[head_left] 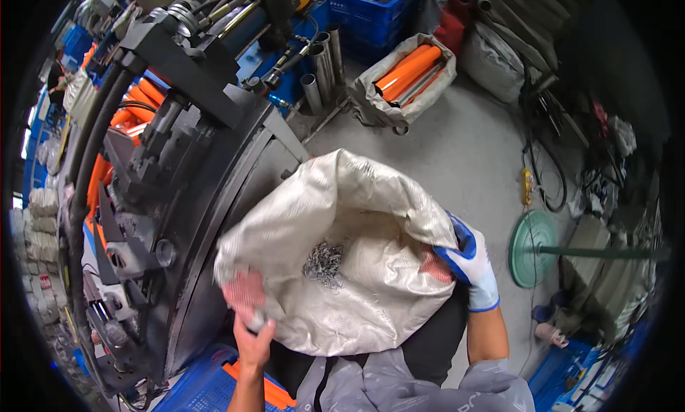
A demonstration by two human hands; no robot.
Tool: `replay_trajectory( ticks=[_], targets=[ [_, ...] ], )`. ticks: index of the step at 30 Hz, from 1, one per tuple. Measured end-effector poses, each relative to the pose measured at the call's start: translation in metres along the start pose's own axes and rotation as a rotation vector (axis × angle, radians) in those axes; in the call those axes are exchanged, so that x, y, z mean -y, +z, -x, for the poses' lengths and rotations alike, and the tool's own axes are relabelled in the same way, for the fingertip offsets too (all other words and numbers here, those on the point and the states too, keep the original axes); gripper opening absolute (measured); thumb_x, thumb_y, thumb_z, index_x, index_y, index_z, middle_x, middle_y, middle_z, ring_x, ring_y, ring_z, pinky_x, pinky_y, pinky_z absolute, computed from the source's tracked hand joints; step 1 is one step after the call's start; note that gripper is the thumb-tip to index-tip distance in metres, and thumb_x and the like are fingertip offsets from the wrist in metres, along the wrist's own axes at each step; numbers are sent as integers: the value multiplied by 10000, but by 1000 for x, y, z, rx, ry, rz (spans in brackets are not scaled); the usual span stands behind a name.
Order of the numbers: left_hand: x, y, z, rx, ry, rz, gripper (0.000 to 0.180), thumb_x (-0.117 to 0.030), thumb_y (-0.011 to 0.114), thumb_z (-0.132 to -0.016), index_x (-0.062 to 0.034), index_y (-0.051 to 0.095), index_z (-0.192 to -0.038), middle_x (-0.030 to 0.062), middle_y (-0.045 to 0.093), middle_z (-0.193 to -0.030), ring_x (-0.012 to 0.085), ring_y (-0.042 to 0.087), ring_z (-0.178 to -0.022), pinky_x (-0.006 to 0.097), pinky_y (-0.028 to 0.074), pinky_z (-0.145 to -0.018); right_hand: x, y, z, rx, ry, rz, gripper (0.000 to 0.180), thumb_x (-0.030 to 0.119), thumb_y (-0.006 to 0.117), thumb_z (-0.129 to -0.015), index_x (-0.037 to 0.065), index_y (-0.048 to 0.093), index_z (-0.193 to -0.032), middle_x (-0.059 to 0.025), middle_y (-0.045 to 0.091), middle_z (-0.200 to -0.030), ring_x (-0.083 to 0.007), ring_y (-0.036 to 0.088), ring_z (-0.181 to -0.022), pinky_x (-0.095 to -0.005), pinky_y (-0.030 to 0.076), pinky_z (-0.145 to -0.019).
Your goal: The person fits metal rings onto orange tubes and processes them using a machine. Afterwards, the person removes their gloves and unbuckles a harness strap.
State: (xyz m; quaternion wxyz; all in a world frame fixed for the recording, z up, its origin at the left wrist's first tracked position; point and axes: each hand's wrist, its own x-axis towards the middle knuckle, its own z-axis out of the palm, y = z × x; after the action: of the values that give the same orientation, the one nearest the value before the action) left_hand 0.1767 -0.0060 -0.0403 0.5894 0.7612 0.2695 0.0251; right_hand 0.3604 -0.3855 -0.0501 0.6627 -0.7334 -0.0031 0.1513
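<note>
- Pale woven plastic sack (357, 269), wide mouth open toward you: held up between your two hands, in front of your lap and just right of the big dark metal machine (193, 198). This sack is the landmark for all entries below.
- Small tangle of grey metal rings or wire pieces (325, 262): lying inside the sack, near the middle of its hollow.
- Your left hand (251, 335), bare: clenched on the sack's lower left rim, fingers gripping the cloth where a reddish printed patch shows.
- Your right hand (467, 266), in a blue-and-white work glove: grasping the sack's right rim, the cloth pinched and folded under the fingers.
- Dark metal machine with black corrugated hoses (93, 162): left of the sack, its curved steel plate close beside the sack's left side.
- Second grey sack filled with orange tubes (407, 73): beyond the sack, standing on the grey concrete floor (464, 155), well apart.
- Cluster of short silver metal pipes (321, 66): beyond the sack, left of the orange-tube sack.
- Green round disc base with a dark pole (531, 248): right of the sack, on the floor, past your gloved hand.
- Blue plastic crate (196, 387) with an orange piece on it: below the sack's left corner, beside your left forearm.
- Blue crates (371, 12): far beyond the sack, at the top.
</note>
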Motion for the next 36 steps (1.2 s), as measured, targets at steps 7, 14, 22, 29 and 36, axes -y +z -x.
replay_trajectory(
  ticks=[7,14,22,29,36],
  targets=[
    [-7,-21,21,19,-491,77,184,-176,667,-862,-2,628,-907,19,614,-818,106,552,-756,264,451,-706,38,33,-72,265,-23,464,672,217,744,-761,24,484,-1349,-217,613,-1191,-330,618,-1074,-352,465,-927],
    [-45,-34,43,-105,-707,134,166,-165,670,-843,-17,624,-903,2,594,-786,94,525,-721,252,420,-647,86,54,-77,371,183,435,629,236,680,-794,29,478,-1353,-196,626,-1184,-328,616,-1085,-351,457,-940],
    [-61,-31,53,-144,-809,252,368,-119,629,-814,-1,600,-1162,68,628,-1065,158,578,-972,282,450,-870,125,62,-102,364,180,308,616,67,643,-809,-28,431,-1379,-157,579,-1282,-204,547,-1178,-326,403,-1027],
    [-117,-5,58,-298,-576,180,307,-208,667,-798,10,642,-1012,120,687,-938,200,639,-853,355,506,-783,190,76,-115,333,198,459,514,76,645,-837,-28,504,-1320,-144,616,-1232,-219,582,-1125,-334,436,-984],
    [-198,10,77,-430,-699,433,398,-94,675,-778,3,589,-1154,41,655,-1006,167,613,-933,327,484,-857,196,56,-160,613,117,355,576,29,654,-796,-44,468,-1336,-122,590,-1269,-200,561,-1155,-327,411,-1010]
  ],
)
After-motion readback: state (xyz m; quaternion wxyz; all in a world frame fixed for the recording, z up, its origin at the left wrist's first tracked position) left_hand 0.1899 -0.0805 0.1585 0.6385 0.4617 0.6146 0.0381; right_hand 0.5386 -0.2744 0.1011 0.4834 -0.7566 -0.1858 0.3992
